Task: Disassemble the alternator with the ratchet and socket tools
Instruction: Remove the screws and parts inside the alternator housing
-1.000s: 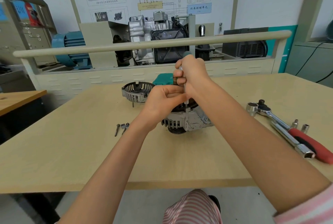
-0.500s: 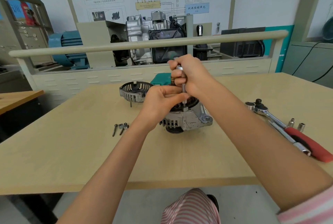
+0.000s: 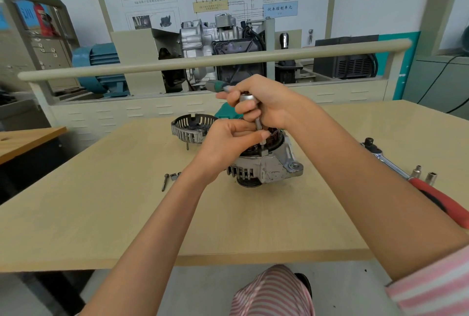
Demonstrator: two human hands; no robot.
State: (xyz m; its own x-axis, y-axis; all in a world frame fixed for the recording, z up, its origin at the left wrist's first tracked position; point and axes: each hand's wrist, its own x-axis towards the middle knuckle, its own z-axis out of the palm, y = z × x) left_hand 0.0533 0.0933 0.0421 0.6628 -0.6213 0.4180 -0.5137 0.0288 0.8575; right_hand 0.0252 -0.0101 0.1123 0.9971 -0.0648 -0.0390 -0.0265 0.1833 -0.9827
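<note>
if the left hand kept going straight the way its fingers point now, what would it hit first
Probably the thin extension shaft of the ratchet held by the right hand. The left hand has its fingers pointing rightward, nearly at that shaft above the alternator; depth is unclear.

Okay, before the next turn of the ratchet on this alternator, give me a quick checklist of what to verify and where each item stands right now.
1. Right hand grips the ratchet at its head: ok.
2. Extension bar stands near upright down to the alternator: ok.
3. Socket seated fully on the bolt: cannot tell, the left hand's fingertips hide the joint.
4. Left hand steadies the bar and the housing: ok.
5. Alternator rests flat on the table, not clamped: ok for light turns, may shift under force.
6. Removed cover and loose bolt lie apart from the hands: ok.
</note>
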